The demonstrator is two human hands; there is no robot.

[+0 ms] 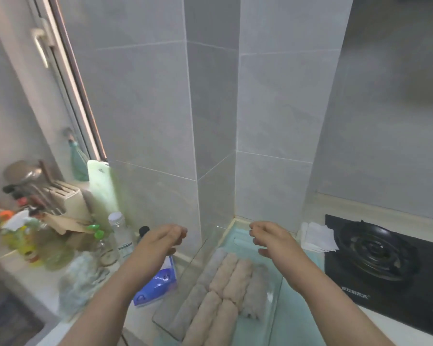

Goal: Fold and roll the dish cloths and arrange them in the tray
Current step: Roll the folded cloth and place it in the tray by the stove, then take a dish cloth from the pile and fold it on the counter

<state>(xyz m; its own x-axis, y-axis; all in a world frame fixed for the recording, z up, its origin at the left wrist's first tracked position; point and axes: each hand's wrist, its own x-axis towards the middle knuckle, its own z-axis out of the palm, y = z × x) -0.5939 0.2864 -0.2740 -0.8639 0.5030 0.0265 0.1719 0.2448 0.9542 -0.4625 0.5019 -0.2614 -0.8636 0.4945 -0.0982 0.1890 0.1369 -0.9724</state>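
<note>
Rolled dish cloths [229,275] lie side by side in the clear tray [273,297] on the table [138,325]. The left hand [165,237] and right hand [270,237] hover above the tray's far end, clear of the cloths, fingers loosely curled and holding nothing. A black stove [375,258] sits right of the tray.

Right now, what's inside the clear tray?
Rolled dish cloths, beige and grey, lie side by side in the tray. They hide its floor; the nearest rolls run out of frame.

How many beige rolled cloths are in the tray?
4 beige rolls: two side by side at the back, two in front. The picture's bottom edge may hide more.
</note>
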